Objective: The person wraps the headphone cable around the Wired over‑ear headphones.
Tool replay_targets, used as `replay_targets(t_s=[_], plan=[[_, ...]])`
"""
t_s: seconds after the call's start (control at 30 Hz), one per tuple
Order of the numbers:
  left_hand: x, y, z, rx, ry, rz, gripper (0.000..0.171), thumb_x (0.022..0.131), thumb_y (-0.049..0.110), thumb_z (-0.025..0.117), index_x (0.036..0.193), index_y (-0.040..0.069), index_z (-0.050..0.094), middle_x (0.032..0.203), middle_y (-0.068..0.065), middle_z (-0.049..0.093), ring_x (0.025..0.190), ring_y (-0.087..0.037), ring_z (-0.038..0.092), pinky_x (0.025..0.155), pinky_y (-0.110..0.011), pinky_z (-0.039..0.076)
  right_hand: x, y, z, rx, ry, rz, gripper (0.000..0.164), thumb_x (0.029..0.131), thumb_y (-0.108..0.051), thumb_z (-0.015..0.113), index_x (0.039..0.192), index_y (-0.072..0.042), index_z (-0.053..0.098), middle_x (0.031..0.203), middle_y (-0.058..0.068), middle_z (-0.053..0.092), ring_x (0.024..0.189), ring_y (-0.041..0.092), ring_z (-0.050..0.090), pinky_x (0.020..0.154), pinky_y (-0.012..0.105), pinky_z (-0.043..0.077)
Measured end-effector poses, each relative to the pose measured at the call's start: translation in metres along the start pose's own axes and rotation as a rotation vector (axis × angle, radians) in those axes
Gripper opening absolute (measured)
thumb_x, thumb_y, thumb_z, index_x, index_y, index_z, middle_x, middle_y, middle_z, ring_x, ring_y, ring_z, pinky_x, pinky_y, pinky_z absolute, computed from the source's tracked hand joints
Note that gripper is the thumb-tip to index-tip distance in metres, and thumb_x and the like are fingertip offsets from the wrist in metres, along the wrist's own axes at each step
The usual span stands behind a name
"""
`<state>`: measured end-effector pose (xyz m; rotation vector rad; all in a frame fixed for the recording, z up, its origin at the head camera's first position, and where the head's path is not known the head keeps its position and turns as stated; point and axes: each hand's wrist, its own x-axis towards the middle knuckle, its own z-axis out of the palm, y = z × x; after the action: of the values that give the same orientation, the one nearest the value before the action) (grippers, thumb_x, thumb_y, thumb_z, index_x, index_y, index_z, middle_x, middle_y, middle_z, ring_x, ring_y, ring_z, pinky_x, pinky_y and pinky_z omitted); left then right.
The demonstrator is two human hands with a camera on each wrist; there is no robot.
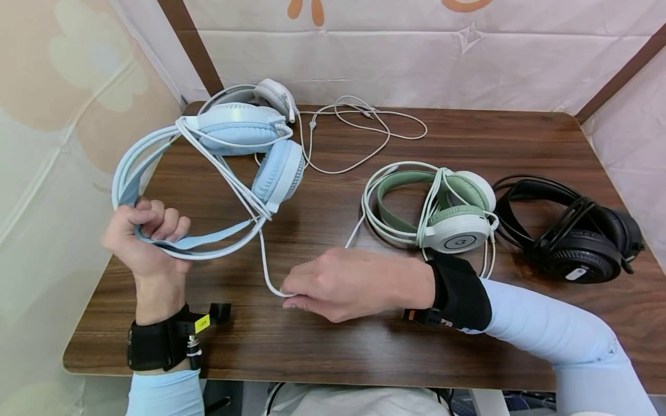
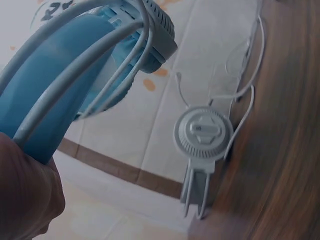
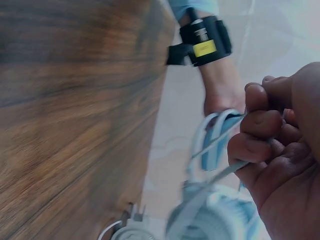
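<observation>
My left hand (image 1: 151,231) grips the headband of light blue headphones (image 1: 239,130), holding them raised above the left side of the table. White cable is wrapped around the band and ear cups in several strands. A length of that cable (image 1: 264,260) runs down from the wraps to my right hand (image 1: 348,286), which pinches it between thumb and fingers. In the left wrist view the blue headband (image 2: 75,65) rises from the fist. The right wrist view has the curled fingers (image 3: 257,125) around the cable, with the blue headphones behind.
Grey-white headphones (image 1: 276,95) lie at the back left, their loose cable (image 1: 387,136) spread to the right. White and green headphones (image 1: 458,231), wrapped in cable, lie right of centre. Black headphones (image 1: 583,248) lie at the right. Curtains border the wooden table (image 1: 520,138).
</observation>
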<state>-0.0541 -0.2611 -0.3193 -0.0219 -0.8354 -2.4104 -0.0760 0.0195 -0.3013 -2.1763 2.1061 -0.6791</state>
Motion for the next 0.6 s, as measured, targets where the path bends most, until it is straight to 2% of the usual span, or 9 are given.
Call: replay_targets(t_s=[0.1,0.17,0.23,0.37,0.5,0.6], plan=[[0.000,-0.003,0.001,0.178,-0.018,0.092,0.035,0.077,-0.010,0.038,0.063,0.013,0.015,0.057,0.005,0.012,0.038,-0.003,0.016,0.038,-0.019,0.005,-0.001,-0.006,-0.004,-0.022,0.017,-0.028,0.017,0.106,-0.022,0.053,0.092,-0.013,0.059,0.083,-0.009,0.060,0.069,0.000,0.055,0.064,0.015,0.049],[0.000,-0.003,0.001,0.198,-0.036,0.102,0.032,0.075,-0.012,0.037,0.062,0.012,0.018,0.057,0.004,0.012,0.039,-0.005,0.014,0.037,-0.020,0.004,-0.002,-0.008,-0.008,-0.061,0.034,-0.040,0.016,0.106,-0.021,0.054,0.093,-0.013,0.059,0.084,-0.010,0.062,0.069,-0.001,0.056,0.063,0.016,0.049],[-0.001,-0.004,0.000,0.220,-0.085,0.102,0.027,0.076,-0.011,0.031,0.062,0.009,0.020,0.058,0.003,0.012,0.041,-0.006,0.013,0.036,-0.021,0.004,-0.003,-0.008,-0.012,-0.107,0.052,-0.049,0.014,0.105,-0.020,0.054,0.094,-0.013,0.059,0.083,-0.010,0.061,0.069,-0.002,0.056,0.062,0.016,0.050],[-0.003,-0.004,-0.003,0.176,-0.223,0.017,0.027,0.076,-0.015,0.026,0.065,0.008,0.017,0.058,0.003,0.013,0.044,-0.007,0.010,0.036,-0.020,0.003,-0.007,-0.004,-0.024,-0.158,0.123,-0.048,0.010,0.104,-0.019,0.057,0.096,-0.012,0.061,0.081,-0.009,0.061,0.068,-0.001,0.057,0.061,0.019,0.052],[-0.005,-0.004,-0.005,0.175,-0.424,-0.078,0.027,0.073,-0.018,0.017,0.069,0.009,0.016,0.058,0.001,0.016,0.045,-0.008,0.010,0.035,-0.021,0.006,-0.011,0.004,-0.035,-0.244,0.239,-0.058,0.011,0.100,-0.019,0.064,0.092,-0.012,0.062,0.075,-0.008,0.058,0.062,0.002,0.058,0.057,0.022,0.053],[-0.007,-0.004,-0.005,0.185,-0.539,-0.162,0.028,0.069,-0.020,0.014,0.066,0.003,0.028,0.055,0.000,0.019,0.042,-0.010,0.013,0.035,-0.022,0.008,-0.014,0.009,-0.042,-0.296,0.296,-0.070,0.011,0.098,-0.018,0.068,0.091,-0.011,0.063,0.074,-0.007,0.059,0.061,0.003,0.061,0.056,0.022,0.053]])
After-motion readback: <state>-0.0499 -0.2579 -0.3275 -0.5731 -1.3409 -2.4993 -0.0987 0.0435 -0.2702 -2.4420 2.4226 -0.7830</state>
